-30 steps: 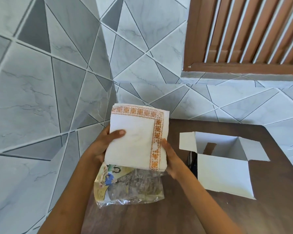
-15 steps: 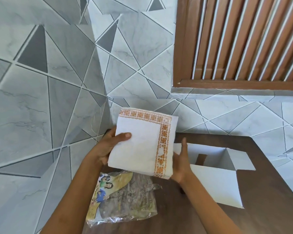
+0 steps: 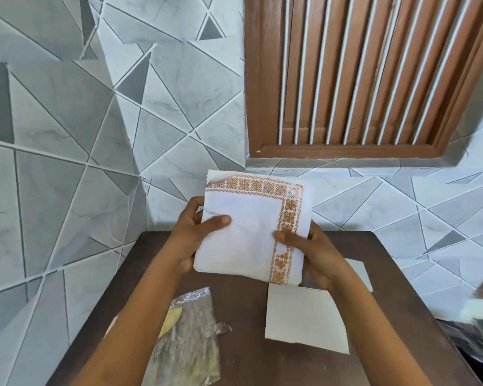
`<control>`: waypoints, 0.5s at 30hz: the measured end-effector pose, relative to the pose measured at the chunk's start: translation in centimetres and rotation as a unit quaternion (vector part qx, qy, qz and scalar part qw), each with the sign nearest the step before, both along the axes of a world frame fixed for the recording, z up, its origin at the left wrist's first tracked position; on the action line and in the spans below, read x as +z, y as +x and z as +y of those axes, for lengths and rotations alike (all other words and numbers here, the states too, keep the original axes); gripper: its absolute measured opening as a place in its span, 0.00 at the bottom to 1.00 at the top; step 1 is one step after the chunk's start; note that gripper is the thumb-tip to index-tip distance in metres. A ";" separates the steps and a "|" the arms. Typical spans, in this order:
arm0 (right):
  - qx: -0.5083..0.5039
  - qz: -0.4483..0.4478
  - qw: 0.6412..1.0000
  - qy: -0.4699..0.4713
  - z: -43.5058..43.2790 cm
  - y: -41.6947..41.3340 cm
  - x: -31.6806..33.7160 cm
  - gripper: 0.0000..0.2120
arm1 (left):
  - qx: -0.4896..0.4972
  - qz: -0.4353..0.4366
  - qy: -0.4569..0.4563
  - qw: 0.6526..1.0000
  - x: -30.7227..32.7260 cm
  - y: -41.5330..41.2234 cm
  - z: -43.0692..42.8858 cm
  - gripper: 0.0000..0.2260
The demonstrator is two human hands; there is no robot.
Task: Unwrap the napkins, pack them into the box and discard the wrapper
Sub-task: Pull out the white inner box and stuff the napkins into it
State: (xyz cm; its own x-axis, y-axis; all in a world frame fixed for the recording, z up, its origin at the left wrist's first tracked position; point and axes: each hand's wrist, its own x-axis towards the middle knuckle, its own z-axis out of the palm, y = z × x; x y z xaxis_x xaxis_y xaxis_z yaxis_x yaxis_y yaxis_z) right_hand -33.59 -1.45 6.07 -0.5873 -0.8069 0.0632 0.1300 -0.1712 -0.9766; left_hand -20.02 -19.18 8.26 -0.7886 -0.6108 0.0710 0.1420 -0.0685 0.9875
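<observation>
A stack of white napkins [image 3: 248, 232] with an orange patterned border is held above the table, free of its wrapper. My left hand [image 3: 195, 235] grips its left edge, thumb on top. My right hand [image 3: 313, 249] grips its right edge, thumb on the border. The empty clear plastic wrapper [image 3: 187, 341] lies crumpled on the table below my left forearm. The white cardboard box [image 3: 304, 316] lies under my right forearm; its opening is hidden behind the napkins and my hand.
The dark brown table [image 3: 240, 363] stands in a corner of grey tiled walls [image 3: 53, 162]. A brown louvred window [image 3: 360, 73] is above the far wall. Dark objects [image 3: 477, 344] sit off the table's right edge.
The napkin stack has moved right, toward the box, and my right hand has closed on its right edge. The wrapper stays on the table, left behind. The view has shifted.
</observation>
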 end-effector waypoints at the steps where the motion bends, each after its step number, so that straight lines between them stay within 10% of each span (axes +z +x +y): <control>1: -0.030 0.019 0.999 0.006 0.5 -0.6 0.2 0.14 | 0.002 0.009 -0.002 1.000 0.0 -0.8 0.6 0.18; 13: -0.065 0.126 0.990 0.022 5.1 -6.4 -2.1 0.30 | -0.151 -0.104 -0.065 0.981 -3.9 -6.9 3.5 0.22; 15: -0.067 0.136 0.988 0.028 5.4 -6.7 -2.5 0.18 | -0.144 -0.093 -0.088 0.981 -4.9 -7.5 3.9 0.24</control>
State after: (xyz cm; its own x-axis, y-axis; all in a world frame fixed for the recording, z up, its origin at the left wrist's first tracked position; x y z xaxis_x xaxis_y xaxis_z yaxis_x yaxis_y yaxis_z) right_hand -40.31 3.90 3.55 -0.6569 -0.7294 0.1909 -0.1596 -0.1130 -0.9807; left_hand -27.56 -15.24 3.39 -0.9362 -0.3514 -0.0062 -0.0417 0.0935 0.9947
